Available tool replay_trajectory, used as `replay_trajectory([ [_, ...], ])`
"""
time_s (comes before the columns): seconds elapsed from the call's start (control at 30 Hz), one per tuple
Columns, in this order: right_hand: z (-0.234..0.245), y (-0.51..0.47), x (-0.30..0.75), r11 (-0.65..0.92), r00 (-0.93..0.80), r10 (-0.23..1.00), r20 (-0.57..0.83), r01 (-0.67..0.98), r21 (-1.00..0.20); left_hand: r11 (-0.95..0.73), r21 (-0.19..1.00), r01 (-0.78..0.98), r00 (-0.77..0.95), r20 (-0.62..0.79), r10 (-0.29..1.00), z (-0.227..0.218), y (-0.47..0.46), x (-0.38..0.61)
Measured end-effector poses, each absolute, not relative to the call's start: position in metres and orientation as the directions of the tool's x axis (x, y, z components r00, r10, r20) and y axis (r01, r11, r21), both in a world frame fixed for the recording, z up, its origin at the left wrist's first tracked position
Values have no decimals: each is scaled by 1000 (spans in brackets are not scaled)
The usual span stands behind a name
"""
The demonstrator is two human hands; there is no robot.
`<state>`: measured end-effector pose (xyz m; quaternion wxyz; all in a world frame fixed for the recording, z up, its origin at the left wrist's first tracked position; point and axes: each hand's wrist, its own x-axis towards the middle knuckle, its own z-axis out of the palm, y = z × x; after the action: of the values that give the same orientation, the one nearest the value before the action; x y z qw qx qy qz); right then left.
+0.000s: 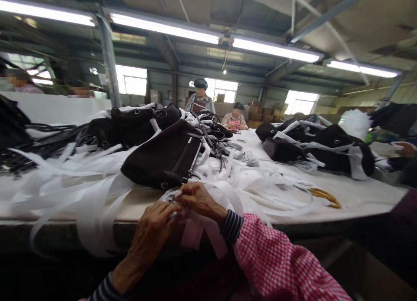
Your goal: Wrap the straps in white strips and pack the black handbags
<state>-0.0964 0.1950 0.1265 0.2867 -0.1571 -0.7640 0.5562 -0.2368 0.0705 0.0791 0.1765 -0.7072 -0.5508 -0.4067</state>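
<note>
At the table's front edge, my left hand [152, 226] and my right hand [201, 201] are close together, fingers closed in a pinch. Both grip a white strip [192, 231], whose ends hang down below the right hand. A small shiny metal piece shows between the fingertips, too small to make out. Just beyond the hands, a black bag [159, 155] lies on its side, with a zipper, a dark strap and a metal eyelet near its lower edge. Whether the pinched strip is joined to the bag is hidden by my fingers.
White strips [94, 205] cover much of the table and droop over its front edge. Black bags [335, 147] are piled at right, dark straps [61, 138] at left. Yellow-handled scissors [325, 196] lie on the right. Two people [200, 102] are across the table.
</note>
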Motion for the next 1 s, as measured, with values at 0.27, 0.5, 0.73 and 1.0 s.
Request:
replay_trajectory([
  [0.27,116,177,-89,437,-651,643,403,-120,-891,-466,95,880,209,803,559,62,75,-254],
  [0.5,158,168,-39,466,-694,598,402,-108,-878,-486,79,870,261,763,591,63,71,-261],
  [0.73,216,298,23,501,-70,863,500,234,-833,-100,440,892,-282,716,639,79,61,-271],
  [1.0,170,370,16,309,-144,951,274,453,-836,410,495,766,-531,127,838,120,76,-251],
])
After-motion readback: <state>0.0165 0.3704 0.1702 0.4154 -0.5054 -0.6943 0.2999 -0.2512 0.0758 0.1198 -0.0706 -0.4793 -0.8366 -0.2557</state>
